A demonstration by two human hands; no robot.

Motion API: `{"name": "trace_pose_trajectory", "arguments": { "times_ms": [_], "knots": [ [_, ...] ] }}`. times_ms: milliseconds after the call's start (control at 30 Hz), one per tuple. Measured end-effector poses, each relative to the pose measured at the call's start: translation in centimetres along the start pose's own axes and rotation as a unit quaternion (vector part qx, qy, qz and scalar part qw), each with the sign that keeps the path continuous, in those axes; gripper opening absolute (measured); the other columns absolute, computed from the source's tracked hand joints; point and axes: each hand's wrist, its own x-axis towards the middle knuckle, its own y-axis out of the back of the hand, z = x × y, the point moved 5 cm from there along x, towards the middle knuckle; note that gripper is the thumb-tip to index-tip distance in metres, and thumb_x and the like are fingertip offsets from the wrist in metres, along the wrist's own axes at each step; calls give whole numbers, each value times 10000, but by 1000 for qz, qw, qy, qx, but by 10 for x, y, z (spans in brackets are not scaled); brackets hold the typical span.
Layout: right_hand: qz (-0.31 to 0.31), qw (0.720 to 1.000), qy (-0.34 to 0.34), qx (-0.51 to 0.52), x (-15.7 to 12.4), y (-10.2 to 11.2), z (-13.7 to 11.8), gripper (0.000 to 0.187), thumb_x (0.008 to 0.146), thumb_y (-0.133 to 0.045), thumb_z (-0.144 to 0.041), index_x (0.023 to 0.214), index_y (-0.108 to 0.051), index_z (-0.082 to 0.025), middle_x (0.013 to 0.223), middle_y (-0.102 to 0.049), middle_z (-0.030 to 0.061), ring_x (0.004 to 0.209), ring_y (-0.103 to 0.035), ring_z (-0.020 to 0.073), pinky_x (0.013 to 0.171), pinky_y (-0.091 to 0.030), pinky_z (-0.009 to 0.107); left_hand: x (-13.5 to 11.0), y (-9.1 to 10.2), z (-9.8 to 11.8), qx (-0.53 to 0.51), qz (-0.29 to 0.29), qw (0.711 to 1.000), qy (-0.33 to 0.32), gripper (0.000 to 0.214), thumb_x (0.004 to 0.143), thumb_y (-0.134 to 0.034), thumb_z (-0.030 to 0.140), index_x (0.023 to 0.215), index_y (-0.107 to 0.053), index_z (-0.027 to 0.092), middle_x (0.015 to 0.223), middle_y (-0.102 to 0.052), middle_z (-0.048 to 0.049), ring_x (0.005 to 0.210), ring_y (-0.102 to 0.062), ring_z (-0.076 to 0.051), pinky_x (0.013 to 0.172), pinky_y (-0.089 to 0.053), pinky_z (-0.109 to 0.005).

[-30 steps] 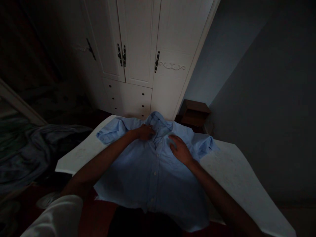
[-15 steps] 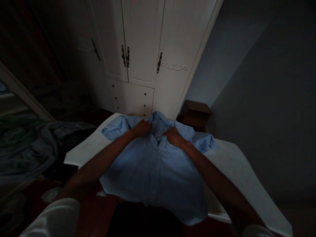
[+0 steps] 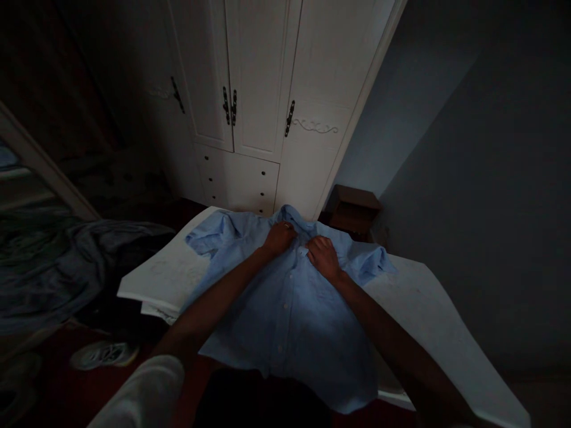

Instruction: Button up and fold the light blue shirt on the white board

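Blue shirt (image 3: 285, 315); hands (image 3: 280, 238) at collar

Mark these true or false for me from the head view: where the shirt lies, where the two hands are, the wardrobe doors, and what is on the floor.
1. The light blue shirt lies button side up on the white table, with its collar at the far end. True.
2. Both hands rest on the hem nearest the person. False: the left hand and the right hand are both up by the collar, on the button strip.
3. The doors of the white wardrobe behind the table stand open. False: they are shut.
4. A shoe lies on the floor to the left of the table. True.
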Motion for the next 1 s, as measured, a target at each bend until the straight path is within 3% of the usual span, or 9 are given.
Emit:
{"name": "trace_pose_trajectory", "arguments": {
  "times_ms": [133, 300, 400, 500, 633, 767, 933, 1000],
  "knots": [
    [-97, 989, 105, 32, -15, -10, 1, 356, 838, -466, -83, 1125, -662, -160, 1017, -651, 111, 995, -553, 255, 932, -459, 406, -6, -15, -7, -3, 9, 1000, 17, 285, 891, -571, 233, 1145, -697, 204, 1248, -612, -121, 1194, -528, -269, 971, -469, -409],
    [-140, 984, 84, 77, -15, 3, 12, 638, 815, -416, -55, 1427, -465, -228, 1291, -595, 87, 1091, -590, 212, 968, -477, 391, -23, -25, -19, -39, 56, 997, 24, 383, 906, -554, 303, 1268, -610, 192, 1350, -541, -140, 1268, -480, -270, 1050, -424, -449],
    [-190, 974, 101, 65, -4, 8, 2, 539, 870, -403, -68, 1334, -567, -288, 1408, -541, 43, 1137, -606, 204, 981, -475, 378, -29, -23, -16, -64, 66, 996, -7, 388, 921, -525, 305, 1284, -604, 193, 1438, -474, -142, 1344, -415, -277, 1083, -379, -466],
    [-218, 966, 129, 49, 8, 7, -7, 342, 916, -450, -123, 1132, -681, -253, 1335, -605, 47, 1094, -637, 208, 945, -493, 359, -33, -19, -8, -68, 33, 995, -60, 361, 921, -501, 238, 1260, -627, 243, 1491, -438, -101, 1415, -326, -278, 1099, -334, -495],
    [-163, 982, 88, 20, 21, 9, -2, 215, 954, -485, -197, 1071, -665, -203, 1098, -695, 71, 940, -671, 202, 838, -518, 329, -38, -22, -4, -67, -16, 993, -100, 312, 911, -505, 200, 1160, -682, 262, 1489, -456, -75, 1441, -283, -291, 1090, -309, -536],
    [-53, 996, 69, -3, 20, 7, -3, 205, 983, -453, -228, 1074, -629, -177, 1117, -683, 107, 931, -662, 209, 841, -517, 332, -35, -29, -8, -80, -22, 991, -101, 207, 923, -519, 232, 977, -719, 233, 1435, -519, -72, 1424, -313, -297, 1081, -308, -547],
    [-62, 993, 103, 10, 8, -16, -21, 180, 971, -449, -170, 1024, -622, -167, 946, -693, 87, 822, -662, 193, 761, -535, 306, -32, -25, -8, -114, 15, 992, -56, 191, 926, -514, 209, 928, -705, 211, 1372, -559, -89, 1359, -392, -281, 1053, -343, -502],
    [-37, 993, 102, 35, 5, -18, -23, 193, 962, -451, -152, 1059, -617, -174, 953, -682, 87, 851, -656, 196, 778, -540, 311, -32, -18, -6, -118, 28, 992, -42, 165, 909, -545, 214, 941, -707, 210, 1380, -537, -100, 1329, -412, -287, 1039, -353, -492]
  ]
}}
